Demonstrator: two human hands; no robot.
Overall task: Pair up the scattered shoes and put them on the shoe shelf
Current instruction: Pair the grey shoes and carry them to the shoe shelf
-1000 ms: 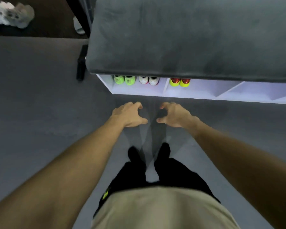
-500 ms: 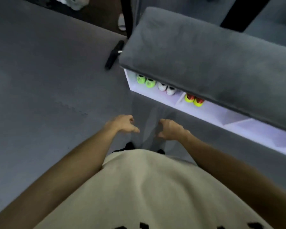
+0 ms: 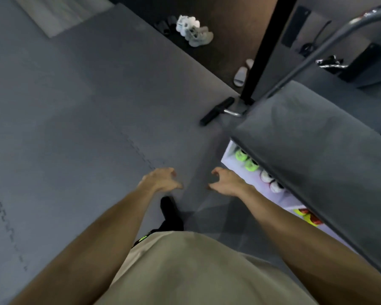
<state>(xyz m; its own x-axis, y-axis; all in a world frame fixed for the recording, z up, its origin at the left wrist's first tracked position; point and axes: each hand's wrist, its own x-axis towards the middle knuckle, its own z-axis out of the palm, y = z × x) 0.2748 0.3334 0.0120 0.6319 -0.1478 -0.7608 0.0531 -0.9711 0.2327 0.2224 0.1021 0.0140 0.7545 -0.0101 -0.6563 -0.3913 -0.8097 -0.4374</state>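
No brand name or writing is reading clearly anywhere; only a small neon-green mark on the black shorts is showing, too blurred to make out.

The white shoe shelf is sitting at the right under a grey cushioned bench top, its long axis running from upper left to lower right. Three pairs are resting inside it, six shoes in all, side by side with one end of each facing out toward the floor mat: two neon-green shoes in the leftmost spot, two white shoes just beside them, and two red-and-yellow shoes in the next compartment, partly hidden by the bench.

Well apart, at the top, a pale grey-white pair of sneakers is lying on the dark floor, the two touching. Two light slides are lying near a black post.

The left hand and the right hand are hovering over the mat, near each other, fingers loosely curled and grasping nothing.
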